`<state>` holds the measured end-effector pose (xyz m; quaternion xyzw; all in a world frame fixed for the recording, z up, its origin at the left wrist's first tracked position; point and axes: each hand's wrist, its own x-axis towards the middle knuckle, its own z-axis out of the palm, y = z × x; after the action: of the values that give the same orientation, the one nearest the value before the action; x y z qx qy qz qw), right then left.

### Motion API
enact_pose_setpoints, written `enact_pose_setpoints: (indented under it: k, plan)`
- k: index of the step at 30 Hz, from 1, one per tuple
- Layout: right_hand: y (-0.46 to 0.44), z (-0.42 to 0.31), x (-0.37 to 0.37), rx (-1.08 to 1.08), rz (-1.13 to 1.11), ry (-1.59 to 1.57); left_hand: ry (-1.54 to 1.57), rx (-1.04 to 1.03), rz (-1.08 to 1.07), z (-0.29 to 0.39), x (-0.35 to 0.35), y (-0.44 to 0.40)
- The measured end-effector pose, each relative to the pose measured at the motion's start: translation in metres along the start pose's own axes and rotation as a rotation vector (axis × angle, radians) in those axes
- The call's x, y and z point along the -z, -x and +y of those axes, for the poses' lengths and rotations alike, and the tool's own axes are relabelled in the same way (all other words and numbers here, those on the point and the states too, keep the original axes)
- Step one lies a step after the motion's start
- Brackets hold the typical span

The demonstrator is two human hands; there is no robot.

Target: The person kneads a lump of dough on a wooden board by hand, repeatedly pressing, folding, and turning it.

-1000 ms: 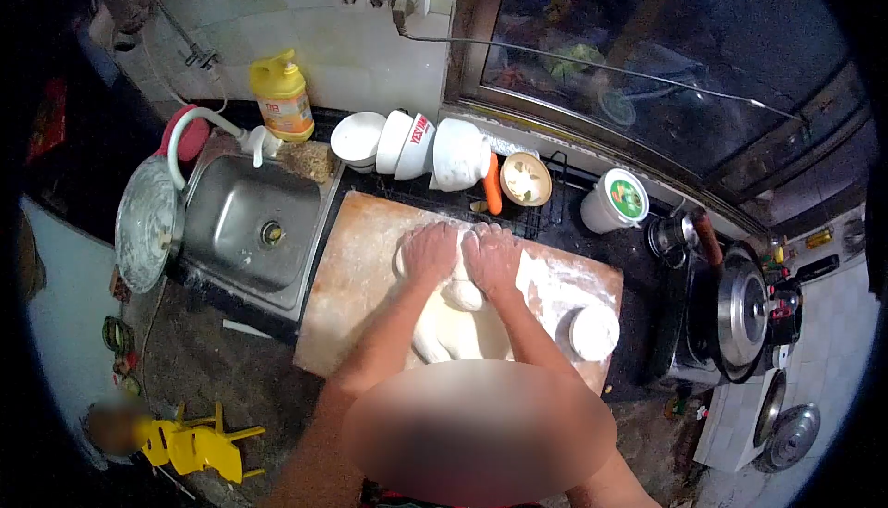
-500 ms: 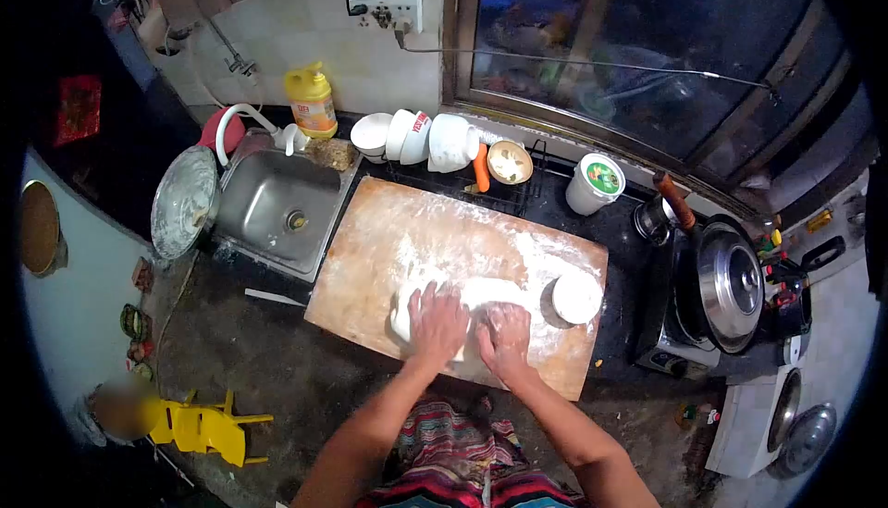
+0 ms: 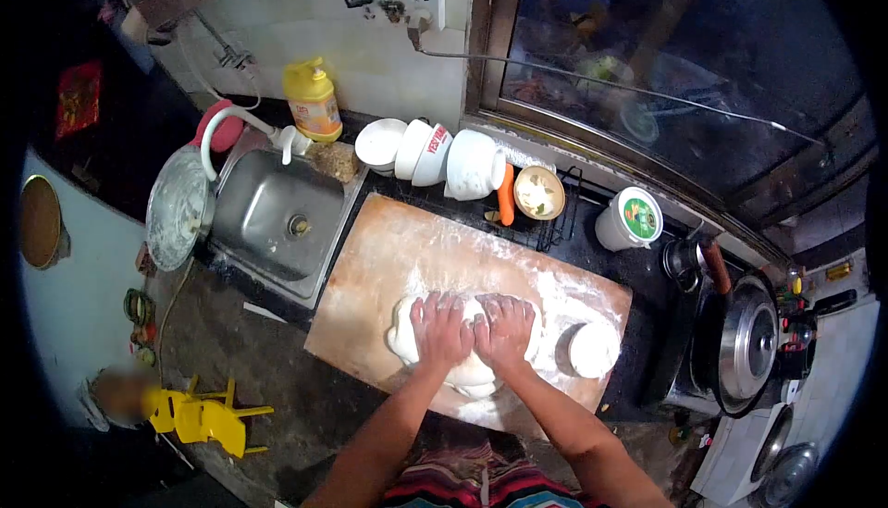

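Note:
A large lump of white dough [image 3: 473, 378] lies on the floured wooden board [image 3: 356, 300] in front of me. My left hand [image 3: 444, 330] presses on the dough's left part, palm down with its fingers stretched forward. Close beside it, my right hand [image 3: 505, 328] rests on the right part, its fingers also laid over the dough. Both hands touch the dough, and their undersides are hidden. To the right on the board stands a white round tub [image 3: 594, 351], with loose flour around it.
Left of the board is a steel sink [image 3: 268, 221], with a floury metal basin [image 3: 178, 207] beside it. Behind the board stand white bowls [image 3: 472, 166], a carrot [image 3: 506, 195] and a lidded white bucket [image 3: 629, 219]. A covered pan [image 3: 747, 341] sits on the stove at right.
My right hand has gone from a curled position to fingers laid forward, closer to my left. The dough looks more gathered beneath both hands. The view has shifted slightly.

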<state>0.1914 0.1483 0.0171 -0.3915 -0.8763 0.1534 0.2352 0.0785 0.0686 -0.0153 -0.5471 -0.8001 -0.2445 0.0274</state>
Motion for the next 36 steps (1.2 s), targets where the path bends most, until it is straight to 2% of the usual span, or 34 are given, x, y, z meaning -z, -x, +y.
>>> enact_pose_setpoints:
  k: [3, 6, 7, 11, 15, 17, 18, 19, 20, 23, 24, 26, 30, 31, 34, 35, 36]
  plan:
    - [-0.041, 0.006, -0.014, -0.015, 0.094, -0.023, 0.076, -0.017, 0.039, -0.018, -0.018, -0.042]
    - [-0.067, 0.027, -0.041, -0.115, 0.088, -0.045, 0.095, -0.031, 0.071, -0.030, -0.032, -0.082]
    - [-0.078, 0.029, -0.047, -0.079, 0.187, 0.058, 0.112, -0.014, 0.059, -0.032, -0.038, -0.093]
    - [-0.111, 0.038, -0.058, -0.134, 0.162, 0.179, 0.170, 0.030, 0.064, -0.040, -0.054, -0.133]
    - [-0.120, 0.044, -0.061, -0.077, -0.008, 0.208, 0.174, 0.060, -0.008, -0.040, -0.051, -0.144]
    - [-0.108, 0.045, -0.051, -0.028, -0.120, 0.170, 0.094, -0.074, -0.171, -0.042, -0.040, -0.134]
    - [-0.094, 0.035, -0.034, -0.018, -0.082, 0.102, 0.048, -0.142, -0.249, -0.043, -0.031, -0.130]
    - [-0.076, 0.018, -0.010, -0.004, -0.042, 0.031, 0.169, -0.029, -0.339, -0.041, -0.019, -0.133]
    - [-0.057, 0.002, 0.012, 0.017, -0.004, -0.041, 0.185, 0.019, -0.343, -0.030, -0.001, -0.129]
    - [0.022, -0.033, 0.046, 0.128, -0.093, 0.012, 0.237, 0.153, -0.307, 0.019, 0.055, -0.100]
    - [0.048, -0.039, 0.052, 0.161, -0.109, 0.047, 0.228, 0.162, -0.453, 0.024, 0.043, -0.083]
    - [0.086, -0.038, 0.063, 0.201, -0.185, -0.004, 0.160, -0.013, -0.253, 0.036, 0.044, -0.026]
    - [0.091, -0.044, 0.123, 0.179, -0.419, -0.030, 0.025, -0.042, -0.040, 0.049, 0.055, 0.045]
    - [0.095, -0.030, 0.116, 0.194, -0.387, 0.054, 0.009, -0.037, 0.016, 0.052, 0.055, 0.057]
    - [0.084, -0.010, 0.110, 0.141, -0.559, 0.147, -0.008, -0.025, 0.075, 0.050, 0.044, 0.092]
    - [0.078, -0.003, 0.099, 0.094, -0.743, 0.152, -0.004, -0.035, 0.098, 0.049, 0.042, 0.098]
    - [0.075, 0.002, 0.089, 0.086, -0.741, 0.137, -0.001, -0.043, 0.122, 0.047, 0.038, 0.102]
